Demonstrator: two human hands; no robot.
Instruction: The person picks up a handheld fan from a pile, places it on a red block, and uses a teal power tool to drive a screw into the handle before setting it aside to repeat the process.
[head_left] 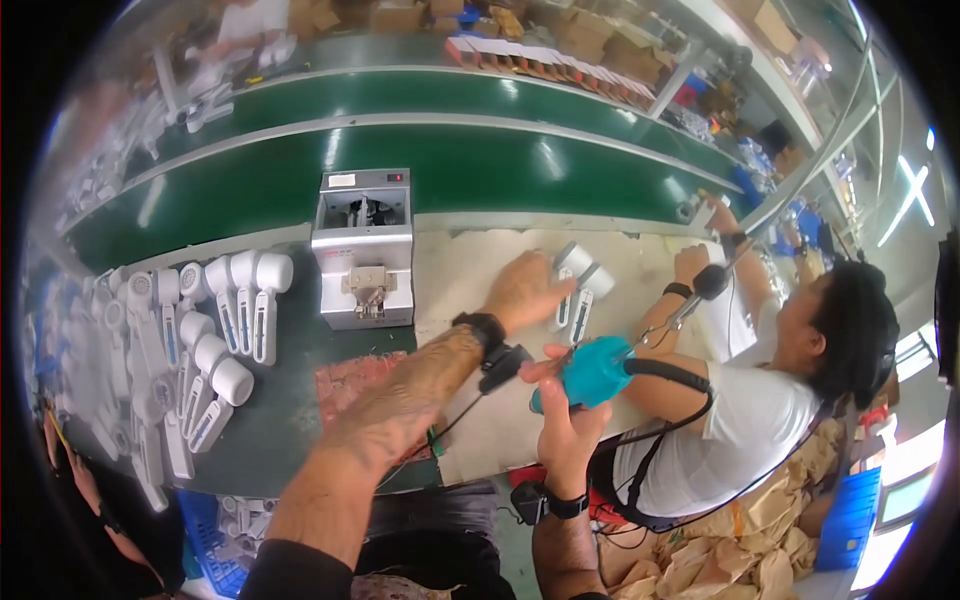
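My right hand [570, 420] is wrapped round a teal electric screwdriver [597, 372], which hangs from a hook and has a thick black cable. My left hand [522, 292] stretches over the cardboard-covered part of the bench, fingers extended, its fingertips at the handles of two white shower heads [585, 270] lying side by side; whether they touch is unclear. These have long handles with a blue strip in a window. A silver screw feeder [364, 250] stands left of that hand. Several more white shower heads [225, 375] lie in rows on the bench's left.
A reddish mat [345, 385] lies partly under my left forearm. To the right sits a co-worker [740, 420] in a white shirt, arms over the bench. A green conveyor [480, 165] runs behind. Below are a blue crate [205, 540] and crumpled brown paper [740, 520].
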